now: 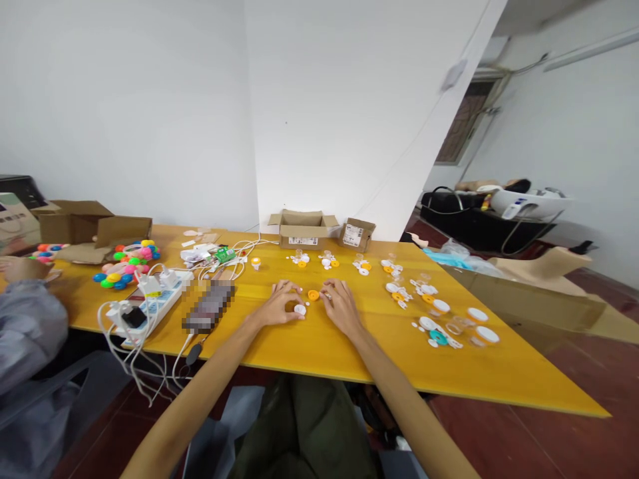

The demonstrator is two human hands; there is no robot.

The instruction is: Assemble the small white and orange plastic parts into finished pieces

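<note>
My left hand [280, 304] is over the middle of the table with its thumb and fingers curved around a small round white disc [300, 310]. The thumb touches the disc's lower edge. An orange ring-shaped cap [313, 295] lies between my two hands, with a tiny white piece [307, 304] just below it. Right of the cap, my right hand [341, 305] has its thumb and fingertips closed on a small white part [328, 297], whose exact shape I cannot make out.
Groups of white, orange and clear plastic parts [397, 294] line the table's back and right. Two cardboard boxes [305, 233] stand against the wall. Left are a blurred-out device [210, 306], a power strip [158, 307], cables and colourful bead rings [114, 276]. Another person's sleeve [32, 326] shows far left.
</note>
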